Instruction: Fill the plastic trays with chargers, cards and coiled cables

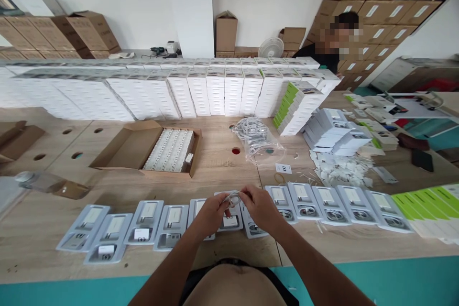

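Bridging left hand (211, 214) and right hand (261, 206), looped cable (234, 198)

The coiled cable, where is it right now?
In the head view, just below the middle, the coiled cable is held between the left hand and the right hand, over the row of trays.

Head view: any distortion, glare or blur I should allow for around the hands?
Head view: wide-angle stretch, the upper-right cartons leaning outward; head view: soft light, no harsh glare near the hands; head view: the cable between left hand and right hand lacks fine detail; head view: pixel blocks mask part of the co-worker.
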`<control>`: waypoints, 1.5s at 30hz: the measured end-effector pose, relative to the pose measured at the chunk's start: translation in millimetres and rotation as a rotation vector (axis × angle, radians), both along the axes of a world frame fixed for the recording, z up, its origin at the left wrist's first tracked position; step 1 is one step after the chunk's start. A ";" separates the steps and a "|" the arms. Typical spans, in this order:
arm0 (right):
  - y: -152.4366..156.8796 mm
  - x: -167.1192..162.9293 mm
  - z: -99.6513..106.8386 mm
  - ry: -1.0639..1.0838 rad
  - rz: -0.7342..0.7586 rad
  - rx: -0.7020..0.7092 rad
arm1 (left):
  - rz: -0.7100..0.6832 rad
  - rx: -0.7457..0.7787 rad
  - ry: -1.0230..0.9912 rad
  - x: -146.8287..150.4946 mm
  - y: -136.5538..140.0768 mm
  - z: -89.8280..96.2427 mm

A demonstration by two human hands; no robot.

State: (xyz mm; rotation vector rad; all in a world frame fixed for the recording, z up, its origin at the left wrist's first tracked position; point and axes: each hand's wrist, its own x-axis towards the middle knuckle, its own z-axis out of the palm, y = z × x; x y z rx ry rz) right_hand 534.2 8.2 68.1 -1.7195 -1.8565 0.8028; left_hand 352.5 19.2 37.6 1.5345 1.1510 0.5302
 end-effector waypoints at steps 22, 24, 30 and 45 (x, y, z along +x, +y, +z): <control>-12.7 -11.5 -40.1 0.488 -0.173 -0.002 | 0.050 -0.231 -0.317 11.9 6.4 -5.7; -14.7 -10.8 -44.1 0.322 -0.236 0.139 | 0.051 -0.216 -0.272 9.9 6.4 -7.0; -12.2 7.4 -40.4 0.259 -0.002 0.055 | -0.160 0.015 0.061 0.0 6.8 1.5; -38.2 -4.1 -170.2 -0.107 0.285 0.027 | -0.348 0.449 0.552 -39.6 -24.5 -89.3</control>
